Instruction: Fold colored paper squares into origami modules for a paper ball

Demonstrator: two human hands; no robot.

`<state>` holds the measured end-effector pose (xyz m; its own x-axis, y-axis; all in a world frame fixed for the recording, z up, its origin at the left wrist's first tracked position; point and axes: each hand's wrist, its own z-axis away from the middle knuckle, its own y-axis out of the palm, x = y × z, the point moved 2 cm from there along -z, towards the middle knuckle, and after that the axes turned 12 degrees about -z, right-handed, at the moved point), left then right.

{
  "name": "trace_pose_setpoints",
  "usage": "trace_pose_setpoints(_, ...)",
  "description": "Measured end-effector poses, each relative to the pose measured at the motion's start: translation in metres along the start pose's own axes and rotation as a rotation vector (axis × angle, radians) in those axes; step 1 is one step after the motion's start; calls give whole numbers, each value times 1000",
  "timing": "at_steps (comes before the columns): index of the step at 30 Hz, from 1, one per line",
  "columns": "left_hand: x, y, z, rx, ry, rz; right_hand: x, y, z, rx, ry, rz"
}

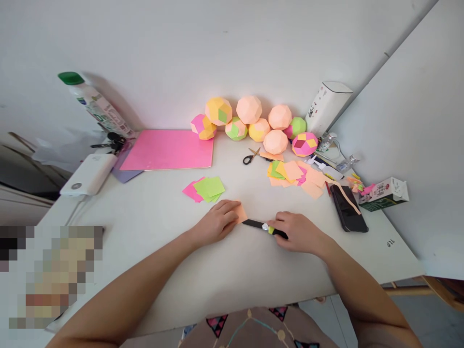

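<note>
A small peach paper piece (240, 212) sits under the fingers of my left hand (218, 222), which hold it down near the middle of the table. My right hand (299, 232) is closed around the black and yellow-green handle of a knife (254, 223). Its dark blade points left, and the tip touches or lies under the paper's edge; I cannot tell which. Just beyond my left hand are green paper squares (210, 188) partly covering pink ones (193, 191). Farther right lies a loose pile of mostly peach paper pieces (293, 173).
Several faceted paper balls (249, 109) are stacked against the wall. Scissors (251, 156) lie before them, and a pink board (168, 150) at the back left. A black phone (348, 208) and a small carton (384, 194) are at right, a white box-shaped device (89, 174) at left.
</note>
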<state>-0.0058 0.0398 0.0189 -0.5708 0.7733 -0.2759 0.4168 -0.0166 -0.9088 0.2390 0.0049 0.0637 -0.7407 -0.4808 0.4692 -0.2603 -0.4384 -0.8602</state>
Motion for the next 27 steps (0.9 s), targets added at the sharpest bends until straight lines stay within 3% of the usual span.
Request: trace_pose_setpoints(27,0,1,1,55,-15,-25,5,8,-14,-52,100,102)
